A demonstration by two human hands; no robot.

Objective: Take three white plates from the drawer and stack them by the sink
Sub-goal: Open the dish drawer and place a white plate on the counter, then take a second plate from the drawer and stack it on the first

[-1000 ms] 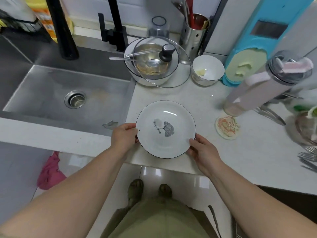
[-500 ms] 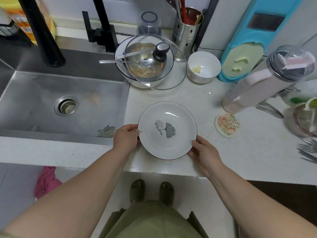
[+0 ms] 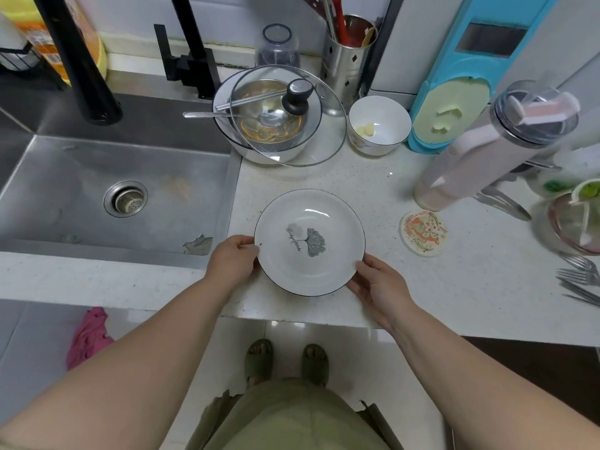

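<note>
A white plate [image 3: 319, 222] with a dark rim and a grey leaf print sits on the pale counter [image 3: 373, 196], just right of the steel sink [image 3: 97, 190]. My left hand [image 3: 232, 259] grips its left rim. My right hand [image 3: 378, 284] holds its lower right rim. Only one plate face shows; I cannot tell whether others lie beneath it. No drawer is in view.
A bowl with chopsticks under a glass lid [image 3: 282, 115] stands behind the plate, with a small white bowl [image 3: 378, 126] and a utensil holder [image 3: 347, 53] beside it. A tall bottle [image 3: 487, 147], a round coaster [image 3: 423, 232] and forks [image 3: 578, 277] lie to the right.
The plate and both hands have stayed almost still on the counter. My head has shifted slightly, so the view has moved a little.
</note>
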